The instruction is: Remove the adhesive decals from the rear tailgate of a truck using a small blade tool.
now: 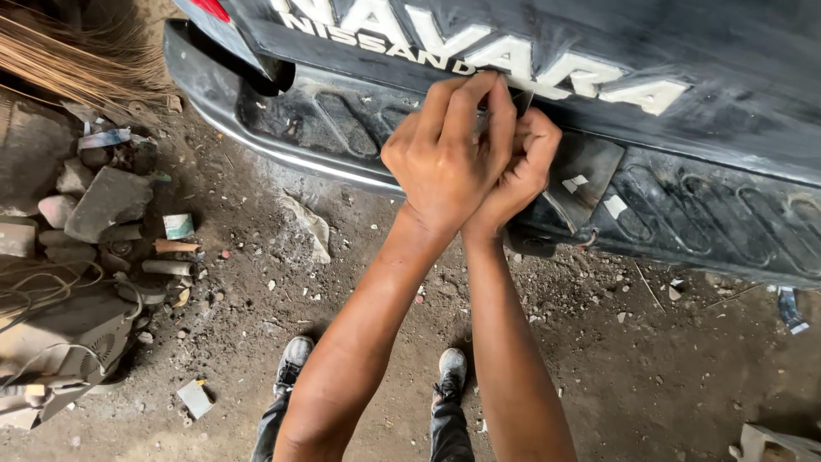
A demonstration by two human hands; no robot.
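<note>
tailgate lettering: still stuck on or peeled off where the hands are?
Still on: the raised white letters sit along the tailgate; left hand and right hand hide their fingertips' spot.

arms (368,342): bare | trousers (278,428): dark, probably jeans | shoes (295,359): grey, dusty

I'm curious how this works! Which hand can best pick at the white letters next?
Probably the left hand: its fingers are right at the white letters on the black tailgate. The right hand sits tucked beneath it, lower down.
</note>
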